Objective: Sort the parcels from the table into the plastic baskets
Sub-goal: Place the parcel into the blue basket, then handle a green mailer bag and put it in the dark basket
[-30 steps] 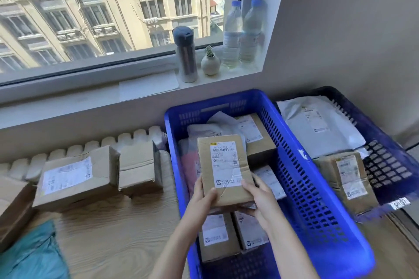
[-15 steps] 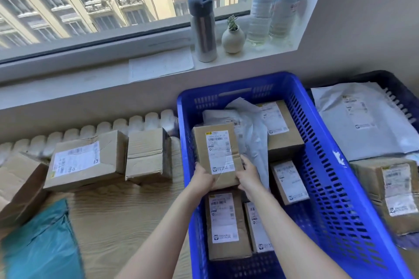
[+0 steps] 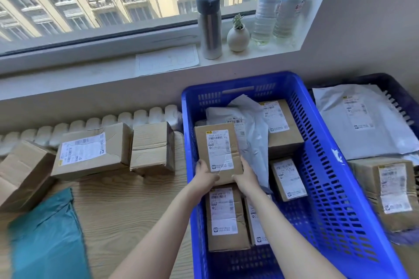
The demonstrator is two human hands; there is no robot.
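Both hands on held box (image 3: pixel 218 150), label up, inside blue basket (image 3: pixel 323 149) at its left side; left hand (image 3: pixel 205 176) grips the near-left corner, thumb on top, fingers curled under; right hand (image 3: pixel 246 176) grips the near-right corner the same way; box lies partly over grey bag (image 3: pixel 251 133), just beyond lower box (image 3: pixel 224 219); resting or lifted: cannot tell; dark basket (image 3: pixel 395 85) sits to the right; table (image 3: pixel 127 201) carries three boxes (image 3: pixel 90 149) and teal bag (image 3: pixel 45 233).
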